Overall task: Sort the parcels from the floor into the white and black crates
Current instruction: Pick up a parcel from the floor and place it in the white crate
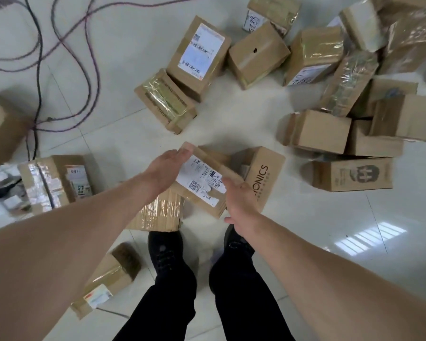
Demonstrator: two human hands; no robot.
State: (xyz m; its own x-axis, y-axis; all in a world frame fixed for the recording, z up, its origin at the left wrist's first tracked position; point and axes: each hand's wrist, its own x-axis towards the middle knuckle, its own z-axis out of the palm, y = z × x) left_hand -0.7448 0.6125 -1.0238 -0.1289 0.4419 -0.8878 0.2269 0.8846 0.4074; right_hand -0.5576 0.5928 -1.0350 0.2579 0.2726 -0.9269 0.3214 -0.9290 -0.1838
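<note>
Many cardboard parcels (330,77) lie scattered over the tiled floor (305,230) around your feet; the labelled parcel (202,180) sits tilted before you, your left hand (169,166) flat on its far-left edge, your right hand (239,200) against its near-right side, fingers spread.

A: Where's the labelled parcel (202,179)?
B: Centre, between left hand (166,166) and right hand (240,201), just ahead of the shoes (166,249). Taped box (158,212) under its near-left end, printed box (261,173) touching on the right.
A: Rest?
B: Big pile (349,94) far right. Two boxes (182,75) ahead, leaning together. One box (57,183) left, another (106,279) near-left beside the left leg. Cables (59,45) far left on the floor (330,230).
</note>
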